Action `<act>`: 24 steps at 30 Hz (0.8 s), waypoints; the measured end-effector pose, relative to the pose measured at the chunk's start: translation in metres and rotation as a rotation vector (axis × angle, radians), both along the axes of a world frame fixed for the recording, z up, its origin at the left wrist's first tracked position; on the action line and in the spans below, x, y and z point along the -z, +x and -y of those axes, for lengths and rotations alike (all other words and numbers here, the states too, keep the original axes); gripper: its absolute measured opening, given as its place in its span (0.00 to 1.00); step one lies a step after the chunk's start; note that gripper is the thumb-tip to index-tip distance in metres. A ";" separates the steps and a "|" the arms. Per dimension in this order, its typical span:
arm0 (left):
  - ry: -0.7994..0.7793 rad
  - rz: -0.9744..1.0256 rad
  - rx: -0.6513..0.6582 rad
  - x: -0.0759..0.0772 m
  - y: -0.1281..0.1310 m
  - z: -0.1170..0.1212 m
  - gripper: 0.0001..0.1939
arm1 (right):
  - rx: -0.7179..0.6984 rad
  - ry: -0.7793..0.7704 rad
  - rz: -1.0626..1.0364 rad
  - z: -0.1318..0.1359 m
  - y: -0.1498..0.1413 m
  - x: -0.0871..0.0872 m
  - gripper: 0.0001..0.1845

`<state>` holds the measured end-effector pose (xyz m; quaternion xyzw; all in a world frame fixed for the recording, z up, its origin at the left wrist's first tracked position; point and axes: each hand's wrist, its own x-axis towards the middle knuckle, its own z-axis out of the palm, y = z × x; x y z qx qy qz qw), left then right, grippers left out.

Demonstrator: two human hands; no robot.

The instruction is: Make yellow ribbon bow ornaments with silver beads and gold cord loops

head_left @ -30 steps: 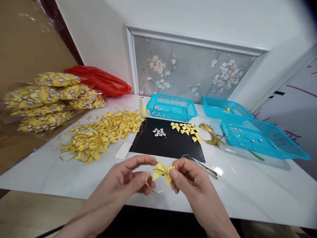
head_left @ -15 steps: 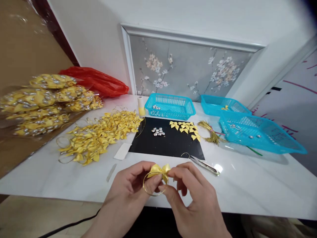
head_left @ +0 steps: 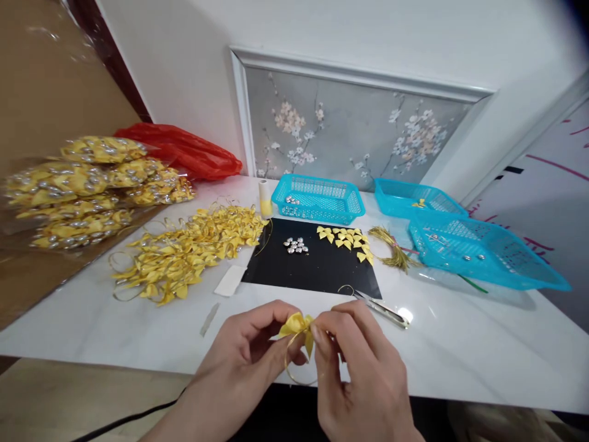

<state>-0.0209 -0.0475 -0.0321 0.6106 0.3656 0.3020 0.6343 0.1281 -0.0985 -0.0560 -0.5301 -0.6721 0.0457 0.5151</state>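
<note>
Just above the table's front edge, a yellow ribbon bow is pinched between my two hands. My left hand is closed on the bow's left side, thumb below and fingers behind. My right hand pinches at the bow's right side, its fingertips covering the knot. A thin gold cord loops down from the bow between the hands. Beyond them, on a black mat, lie silver beads in a small cluster and several yellow bows.
Snips lie right of the mat near a gold cord bundle. Blue baskets stand at the back. Finished-looking bows heap at left, beside bagged bows and a red bag. A thread spool stands behind the mat.
The bow has turned, so its right loop is now hidden by my right fingers. My right thumb has moved up to the knot, and the cord loop hangs partly behind my right hand.
</note>
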 end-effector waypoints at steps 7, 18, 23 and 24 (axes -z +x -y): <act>-0.154 0.160 -0.094 0.006 -0.002 -0.003 0.06 | -0.067 -0.246 -0.192 0.004 0.015 -0.004 0.08; 0.074 -0.002 -0.326 0.009 -0.001 0.011 0.16 | -0.162 -0.118 -0.135 0.003 0.004 -0.020 0.13; 0.116 -0.006 -0.261 0.015 -0.005 0.011 0.11 | -0.286 -0.350 -0.423 -0.004 0.003 -0.026 0.10; 0.116 0.013 -0.242 0.015 -0.005 0.010 0.10 | -0.310 -0.414 -0.498 -0.006 0.004 -0.027 0.12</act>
